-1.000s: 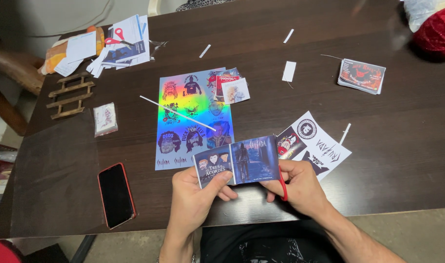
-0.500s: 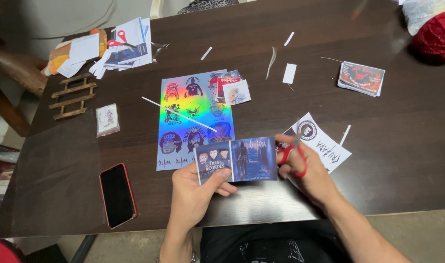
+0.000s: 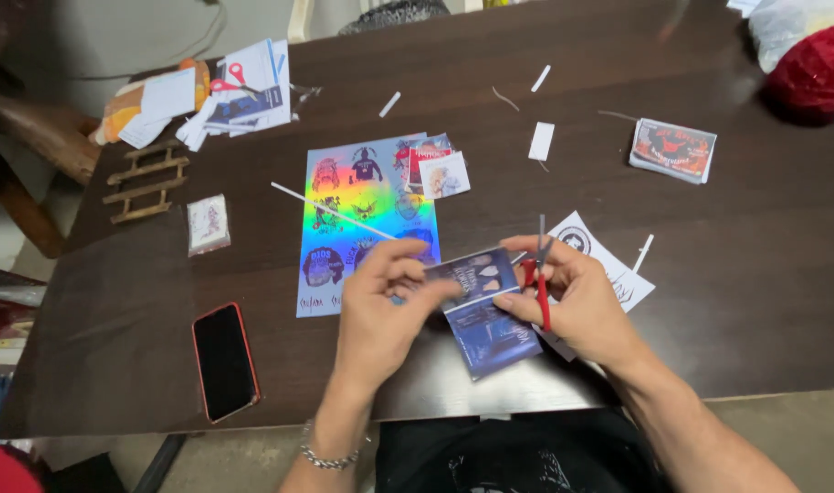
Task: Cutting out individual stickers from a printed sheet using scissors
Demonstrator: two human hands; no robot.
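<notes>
Working across from the left, I see the phone (image 3: pixel 225 360) with its red case lying flat near the front edge of the dark bench (image 3: pixel 755 274), and farther back a small wooden rack (image 3: pixel 145 183) and a little wrapped card (image 3: pixel 207 223). The rainbow holographic sticker sheet (image 3: pixel 362 215) lies in the middle, a thin white strip (image 3: pixel 330 208) slanting across it. My left hand (image 3: pixel 380 306) is clenched on the blue printed sheet (image 3: pixel 490 315), pinching its upper left part between thumb and fingers. A second ago that sheet was held level and broadside between both hands; now it has been turned so that it hangs slanting toward me, its lower half dropping to the near edge of the bench. My right hand (image 3: pixel 576 297) grasps the red-handled scissors (image 3: pixel 539 278), which have come up from lying low against the palm to stand nearly upright, blades pointing away, right at the sheet's upper right edge. I judge the turn has brought a fresh edge to the blades, so another trimming cut is being lined up. Beyond lie a white printed sheet (image 3: pixel 608 260), a card pack (image 3: pixel 674 149) and red yarn (image 3: pixel 814 73) at the far right.
</notes>
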